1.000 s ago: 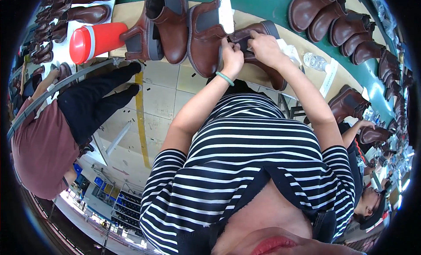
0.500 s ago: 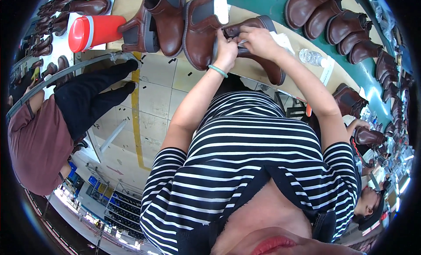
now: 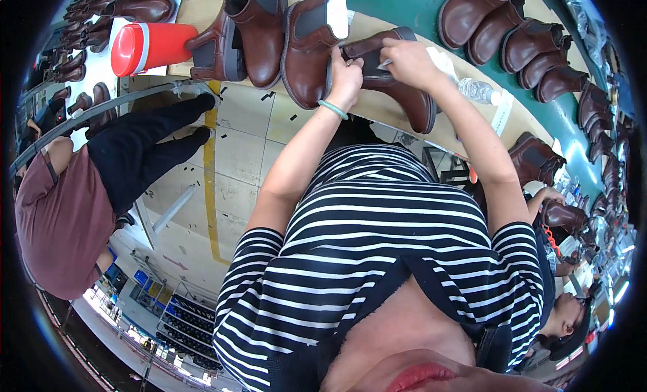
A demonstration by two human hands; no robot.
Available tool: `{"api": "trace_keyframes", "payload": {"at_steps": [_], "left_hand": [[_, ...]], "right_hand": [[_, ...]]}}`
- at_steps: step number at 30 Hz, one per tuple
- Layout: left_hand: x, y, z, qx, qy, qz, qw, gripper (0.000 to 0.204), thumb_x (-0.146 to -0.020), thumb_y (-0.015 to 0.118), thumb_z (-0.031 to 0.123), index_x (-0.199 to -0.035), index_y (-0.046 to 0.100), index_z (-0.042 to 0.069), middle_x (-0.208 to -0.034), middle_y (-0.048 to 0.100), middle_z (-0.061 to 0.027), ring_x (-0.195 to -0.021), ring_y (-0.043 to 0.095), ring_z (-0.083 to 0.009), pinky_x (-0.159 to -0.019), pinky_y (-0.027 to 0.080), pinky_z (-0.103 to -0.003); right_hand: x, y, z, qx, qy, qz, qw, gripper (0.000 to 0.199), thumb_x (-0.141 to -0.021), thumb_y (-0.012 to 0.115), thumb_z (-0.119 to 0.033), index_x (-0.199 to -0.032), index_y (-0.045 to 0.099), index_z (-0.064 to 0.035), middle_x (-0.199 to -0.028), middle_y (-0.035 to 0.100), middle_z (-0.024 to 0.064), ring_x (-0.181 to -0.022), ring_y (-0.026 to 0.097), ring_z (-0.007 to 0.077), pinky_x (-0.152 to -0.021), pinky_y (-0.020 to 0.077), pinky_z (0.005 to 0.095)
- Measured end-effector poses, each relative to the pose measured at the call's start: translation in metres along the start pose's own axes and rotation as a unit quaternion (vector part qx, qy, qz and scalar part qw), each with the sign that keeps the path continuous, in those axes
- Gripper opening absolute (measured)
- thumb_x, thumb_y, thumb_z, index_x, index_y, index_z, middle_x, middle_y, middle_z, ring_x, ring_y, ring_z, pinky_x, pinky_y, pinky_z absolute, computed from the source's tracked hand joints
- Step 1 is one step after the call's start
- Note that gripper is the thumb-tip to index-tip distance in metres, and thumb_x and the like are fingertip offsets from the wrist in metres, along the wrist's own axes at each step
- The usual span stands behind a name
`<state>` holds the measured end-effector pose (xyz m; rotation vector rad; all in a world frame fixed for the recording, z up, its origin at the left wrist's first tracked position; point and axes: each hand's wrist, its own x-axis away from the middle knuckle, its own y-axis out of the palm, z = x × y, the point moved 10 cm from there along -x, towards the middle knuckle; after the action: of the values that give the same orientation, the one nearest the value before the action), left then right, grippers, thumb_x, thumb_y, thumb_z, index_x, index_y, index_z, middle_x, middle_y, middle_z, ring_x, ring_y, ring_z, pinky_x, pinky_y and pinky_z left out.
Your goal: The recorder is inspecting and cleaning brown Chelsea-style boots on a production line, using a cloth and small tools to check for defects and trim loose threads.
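Observation:
A brown ankle boot (image 3: 408,103) with a dark elastic side panel lies on its side on the bench. My left hand (image 3: 345,80), a pale green bangle at its wrist, is closed on the boot's top edge. Close by, over the elastic panel, my right hand (image 3: 412,63) is closed around a small thin silver tool (image 3: 385,64). Its kind does not show. Just left of my left hand is another brown boot (image 3: 306,55), with white paper (image 3: 337,14) at its top.
More brown boots (image 3: 259,38) are at left; several others (image 3: 465,18) line the far side. A red jug (image 3: 151,48) stands at the left end. White tissue (image 3: 441,63) and a clear plastic bottle (image 3: 477,91) are at right. One person (image 3: 67,223) is left, another (image 3: 569,318) right.
My right hand has moved slightly right, away from my left hand, and the silver tool now shows in it. My left hand stays at the boot's top edge.

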<state>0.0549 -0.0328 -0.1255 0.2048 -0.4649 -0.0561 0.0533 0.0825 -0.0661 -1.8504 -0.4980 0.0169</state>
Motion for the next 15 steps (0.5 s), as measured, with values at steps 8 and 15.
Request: {"api": "trace_keyframes", "payload": {"at_steps": [8, 15], "left_hand": [[-0.005, 0.005, -0.005, -0.012, -0.001, -0.016, 1.0, 0.055, -0.083, 0.049, -0.012, -0.134, 0.034, 0.004, -0.118, 0.052, -0.013, -0.105, 0.054, -0.0206, -0.093, 0.042, -0.033], [-0.007, -0.004, -0.01, -0.005, -0.013, -0.019, 1.0, 0.056, -0.084, 0.049, -0.013, -0.135, 0.033, 0.005, -0.122, 0.052, -0.0126, -0.105, 0.054, -0.0204, -0.093, 0.042, -0.033]], "right_hand": [[0.011, -0.022, -0.006, -0.028, 0.007, 0.073, 0.997, 0.012, -0.071, 0.061, -0.006, -0.083, 0.064, -0.0072, -0.092, 0.059, 0.0084, -0.084, 0.061, 0.0315, -0.072, 0.0503, 0.0422], [0.156, -0.016, 0.089, -0.179, 0.296, 0.003, 0.938, 0.025, -0.078, 0.055, -0.004, -0.099, 0.067, -0.0065, -0.099, 0.067, 0.0188, -0.095, 0.063, 0.0357, -0.082, 0.0493, 0.044]]}}
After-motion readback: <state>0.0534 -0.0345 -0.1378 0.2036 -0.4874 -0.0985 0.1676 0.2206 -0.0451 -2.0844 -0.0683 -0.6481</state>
